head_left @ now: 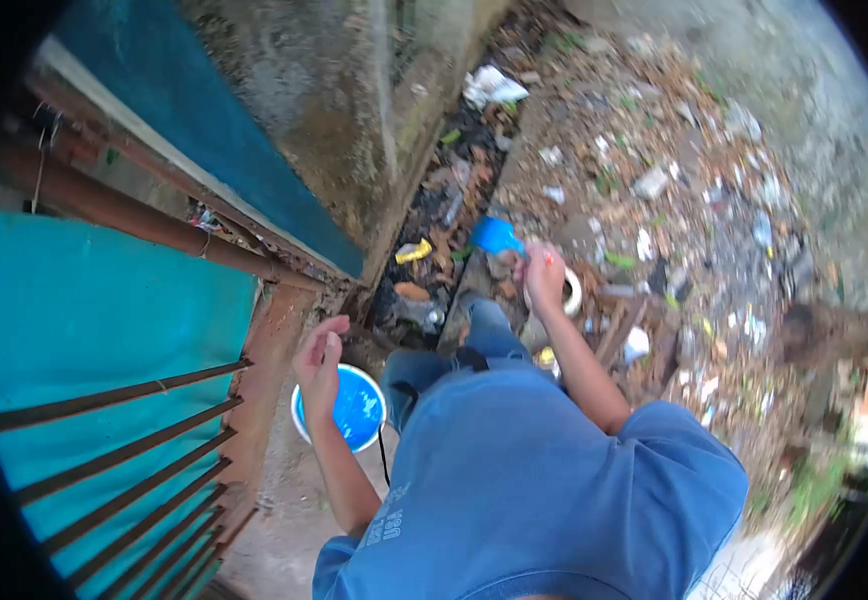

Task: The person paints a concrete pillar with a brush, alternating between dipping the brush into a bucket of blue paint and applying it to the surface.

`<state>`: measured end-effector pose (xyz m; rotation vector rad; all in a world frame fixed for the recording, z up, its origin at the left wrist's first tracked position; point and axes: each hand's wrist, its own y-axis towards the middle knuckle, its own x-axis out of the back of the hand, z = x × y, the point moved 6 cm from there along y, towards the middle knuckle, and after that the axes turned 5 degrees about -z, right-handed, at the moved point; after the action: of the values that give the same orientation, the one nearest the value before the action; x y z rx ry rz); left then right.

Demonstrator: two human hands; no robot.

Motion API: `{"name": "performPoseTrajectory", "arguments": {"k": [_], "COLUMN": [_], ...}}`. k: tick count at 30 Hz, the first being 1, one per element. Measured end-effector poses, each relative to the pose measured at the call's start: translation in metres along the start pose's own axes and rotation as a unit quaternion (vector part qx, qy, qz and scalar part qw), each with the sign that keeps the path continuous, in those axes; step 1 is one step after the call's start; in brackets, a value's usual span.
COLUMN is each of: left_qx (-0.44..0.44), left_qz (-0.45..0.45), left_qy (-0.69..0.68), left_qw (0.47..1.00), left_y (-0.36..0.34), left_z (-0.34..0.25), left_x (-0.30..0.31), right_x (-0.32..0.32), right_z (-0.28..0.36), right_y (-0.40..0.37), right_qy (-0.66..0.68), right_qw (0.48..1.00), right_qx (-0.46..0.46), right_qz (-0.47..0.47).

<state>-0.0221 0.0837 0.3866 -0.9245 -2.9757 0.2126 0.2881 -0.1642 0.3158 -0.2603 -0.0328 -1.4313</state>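
My right hand is closed around the handle end of a blue scoop, held out over the littered ground. Some red shows at my fingers there, too small to make out. My left hand is raised with nothing in it, its fingers stretched and the thumb apart. Beneath that hand and wrist, a bucket with a white rim and blue inside stands on the ground, partly covered by my forearm. What is in the bucket is hard to tell.
Leaves and rubbish cover the ground ahead and to the right. A litter-filled gutter runs beside a concrete wall. A white ring-shaped thing lies by my right wrist. At left are rusty bars before a turquoise sheet.
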Motion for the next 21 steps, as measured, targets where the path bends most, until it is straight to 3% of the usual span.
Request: {"name": "performPoseTrajectory", "arguments": {"k": [2,4,7,9,10,12,14,16,18,20,21], "left_qx": [-0.015,-0.021,0.027,0.035,0.052,0.101,0.140,0.164,0.194,0.239,0.284], "left_qz": [-0.038,-0.108,-0.210,-0.237,-0.289,-0.318,-0.402,-0.463,-0.533,-0.531,-0.481], "left_qy": [0.020,0.008,0.033,-0.021,-0.027,-0.066,-0.078,-0.083,0.180,0.187,0.257], "left_qw": [0.999,0.994,0.977,0.971,0.955,0.940,0.901,0.867,0.804,0.791,0.789], "left_y": [0.017,0.028,0.001,-0.014,-0.029,-0.053,-0.073,-0.090,-0.124,-0.145,-0.155], "left_z": [0.042,0.079,0.103,0.114,0.122,0.150,0.190,0.237,0.274,0.310,0.333], "left_x": [-0.007,-0.016,-0.046,-0.064,-0.066,-0.074,-0.067,-0.054,-0.056,-0.069,-0.086], "right_x": [-0.024,-0.055,-0.088,-0.134,-0.155,-0.201,-0.245,-0.293,-0.318,-0.342,-0.350], "right_z": [-0.025,-0.040,-0.067,-0.072,-0.077,-0.094,-0.136,-0.147,-0.209,-0.221,-0.247], "right_y": [0.033,0.056,0.063,0.054,0.043,0.007,-0.031,-0.092,-0.137,-0.210,-0.236], "right_qy": [-0.101,-0.117,-0.174,-0.151,-0.173,-0.254,-0.307,-0.263,-0.299,-0.196,-0.202], "right_qw": [0.988,0.978,0.935,0.904,0.878,0.785,0.727,0.646,0.563,0.504,0.482], "right_qx": [0.114,0.122,0.084,-0.036,-0.038,0.061,0.050,0.307,0.353,0.404,0.398], "right_qz": [0.029,0.123,0.296,0.399,0.445,0.562,0.612,0.648,0.685,0.738,0.754]}}
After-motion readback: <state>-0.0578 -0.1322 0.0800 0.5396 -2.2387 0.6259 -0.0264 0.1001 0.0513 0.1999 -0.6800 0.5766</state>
